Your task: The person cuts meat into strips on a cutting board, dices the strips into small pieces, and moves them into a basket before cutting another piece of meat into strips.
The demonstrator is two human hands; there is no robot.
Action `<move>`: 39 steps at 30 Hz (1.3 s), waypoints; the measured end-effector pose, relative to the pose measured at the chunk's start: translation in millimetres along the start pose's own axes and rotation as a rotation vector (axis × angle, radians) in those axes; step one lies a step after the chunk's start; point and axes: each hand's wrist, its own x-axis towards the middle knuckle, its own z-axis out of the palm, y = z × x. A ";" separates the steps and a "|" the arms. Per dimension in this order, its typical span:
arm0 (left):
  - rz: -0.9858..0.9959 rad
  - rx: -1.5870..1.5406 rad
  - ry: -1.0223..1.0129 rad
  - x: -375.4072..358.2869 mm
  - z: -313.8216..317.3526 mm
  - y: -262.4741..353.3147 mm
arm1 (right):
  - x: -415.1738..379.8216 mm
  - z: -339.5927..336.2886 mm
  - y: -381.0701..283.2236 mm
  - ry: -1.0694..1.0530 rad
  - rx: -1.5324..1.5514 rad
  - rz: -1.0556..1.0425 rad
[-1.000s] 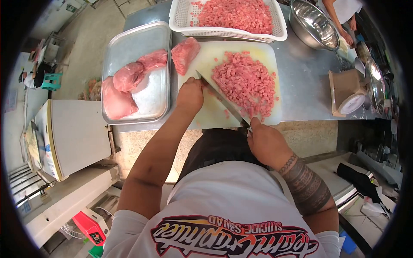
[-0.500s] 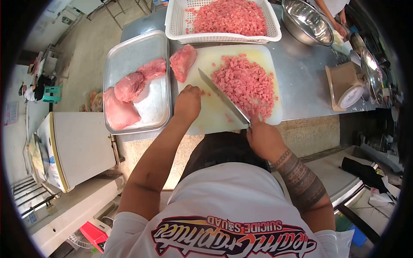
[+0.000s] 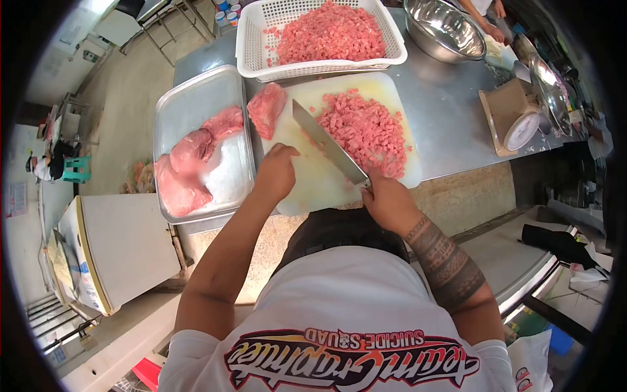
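Note:
My right hand [image 3: 390, 199] grips the handle of a large knife [image 3: 330, 145]. Its broad blade slants up and left across the white cutting board [image 3: 313, 189], along the left edge of a pile of diced raw meat [image 3: 366, 130]. Over the board's left side is my left hand [image 3: 277, 172], its fingers curled in, with nothing visible in them. Just beyond it, a raw meat chunk [image 3: 266, 110] lies at the board's upper left edge. Several larger raw meat pieces [image 3: 191, 150] rest in a metal tray [image 3: 225, 186] to the left.
A white perforated basket [image 3: 251, 59] of diced meat stands behind the board. On the right are a steel bowl [image 3: 444, 29] and a dial scale [image 3: 513, 117] on the metal table [image 3: 450, 134]. Another person's hand [image 3: 495, 32] shows at the far right.
The camera view has shifted slightly. The knife has moved a little farther up the board, and more of its flat side shows. My left hand stays near the board's left side, still curled.

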 end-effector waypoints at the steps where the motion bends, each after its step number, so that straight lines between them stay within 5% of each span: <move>1: 0.061 0.044 0.114 -3.4 -7.3 15.2 | -7.0 -11.8 -5.7 0.023 -0.079 0.008; 3: 0.189 0.129 0.336 -13.5 -26.0 50.0 | -21.1 -35.7 -17.3 0.070 -0.231 0.034; 6: 0.406 0.220 0.301 -12.7 -31.4 98.4 | -23.6 -55.6 -9.1 0.319 -0.434 -0.186; 12: 0.568 0.321 -0.113 32.1 25.5 161.7 | -9.1 -67.5 16.8 0.443 -0.545 -0.384; 20: 0.278 0.466 -0.282 54.8 47.2 119.8 | -56.2 -118.9 90.2 0.409 -0.594 -0.321; 26: -0.049 -0.076 0.105 97.5 75.1 -8.9 | -61.6 -130.8 149.4 0.318 -0.344 0.059; 33: -0.052 -0.216 -0.157 121.1 78.0 42.7 | 26.4 -74.2 131.9 0.252 -0.116 0.043; 36: -0.036 -0.244 -0.104 93.7 60.5 39.2 | 26.1 -58.8 111.5 0.143 -0.039 0.013; 39: -0.056 0.043 -0.010 35.4 45.2 -6.6 | 22.6 -74.3 125.5 0.119 0.124 -0.069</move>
